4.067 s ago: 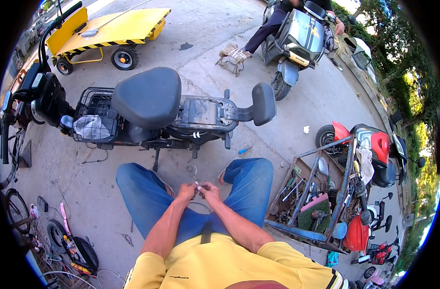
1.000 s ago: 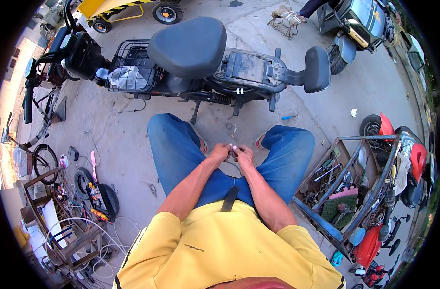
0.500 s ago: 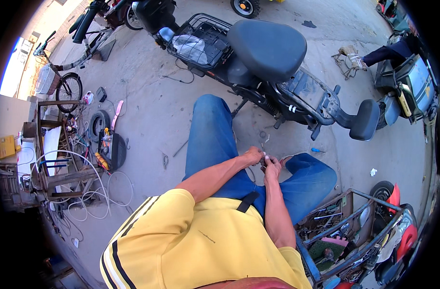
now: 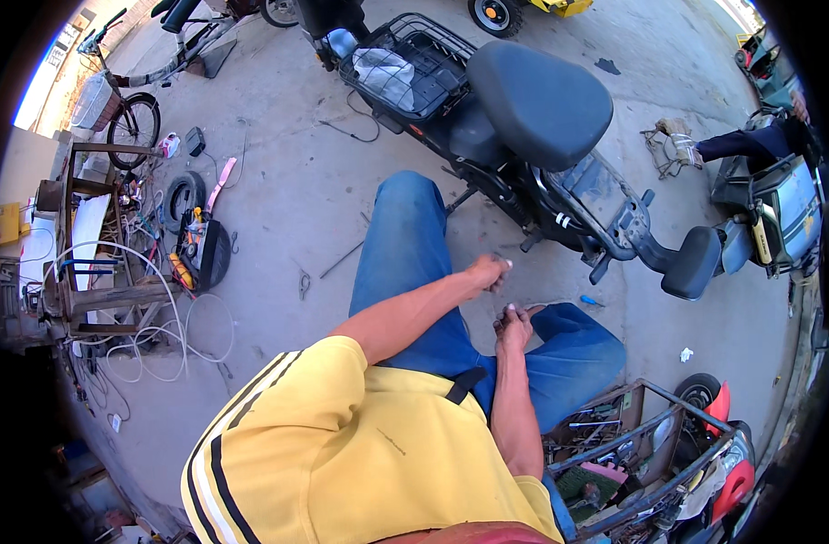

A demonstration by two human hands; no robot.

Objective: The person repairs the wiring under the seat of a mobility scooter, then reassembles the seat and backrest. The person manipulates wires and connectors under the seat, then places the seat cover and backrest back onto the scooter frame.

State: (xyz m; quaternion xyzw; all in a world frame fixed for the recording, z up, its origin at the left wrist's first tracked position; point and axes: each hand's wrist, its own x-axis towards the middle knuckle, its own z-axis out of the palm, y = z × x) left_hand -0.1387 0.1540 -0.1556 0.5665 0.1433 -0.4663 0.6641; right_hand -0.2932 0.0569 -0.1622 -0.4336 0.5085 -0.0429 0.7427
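My left hand [image 4: 489,271] is held out over the ground past my left knee, its fingers curled together. A small pale spot shows at its fingertips, and I cannot make out whether it is an object. Closer to me, beside my bent right knee, my right hand [image 4: 514,328] has its thumb and fingers pressed together; what they hold, if anything, is too small to name. A gap separates the two hands. In front stands a black electric scooter [image 4: 478,136] with a wide saddle [image 4: 543,104] and a wire basket [image 4: 405,68]. A blue-handled screwdriver [image 4: 589,300] lies on the ground right of my hands.
At right a metal-framed tool cart [image 4: 650,385] holds jumbled tools. A tyre [image 4: 185,201], an open black tool case [image 4: 213,257] and a pale hose [image 4: 180,349] lie at left. A metal rod [image 4: 340,260] lies beside my left knee. Another person's leg [image 4: 745,145] shows at far right.
My hands, together before, have come apart; the left moved forward and the right drew slightly back toward me. The whole view has shifted a little.
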